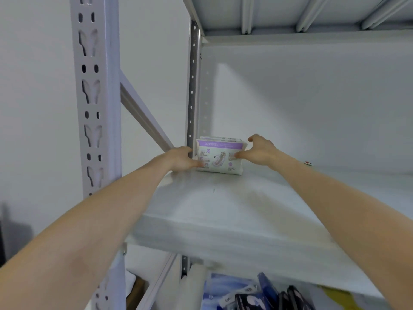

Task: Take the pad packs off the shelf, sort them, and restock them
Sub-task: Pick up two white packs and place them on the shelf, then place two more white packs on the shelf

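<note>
**Pad packs gripped from both sides at the back of the shelf**

Far back in the left corner of the grey metal shelf [245, 209], just beside the perforated rear upright [193, 86]: a short row of pad packs [220, 157], upright, set front to back, white wrappers with a purple band along the top. At least 2 packs; exact count hidden behind the front one. Bottom edges resting on the shelf.

At the left edge of the front pack, the left hand [181, 158], thumb laid on the lower left of the printed face, fingers wrapped round the side and out of sight. At the right edge, the right hand [260, 153], thumb pressed to the face about mid-height, fingers curled at the top right corner. Both grips clamped on the packs, 1 hand per side, forearms stretched out above the shelf.

Nearer on the left, a front upright [96, 97] with keyhole slots, and a diagonal brace [143, 115] slanting toward the rear corner. Overhead, the ribbed underside of the upper shelf [290, 12]. Further right along the back, a tiny red and white object [308, 162], too small to identify. On the level below, a loose heap of dark packs [268, 294] beside pale blue ones.
</note>
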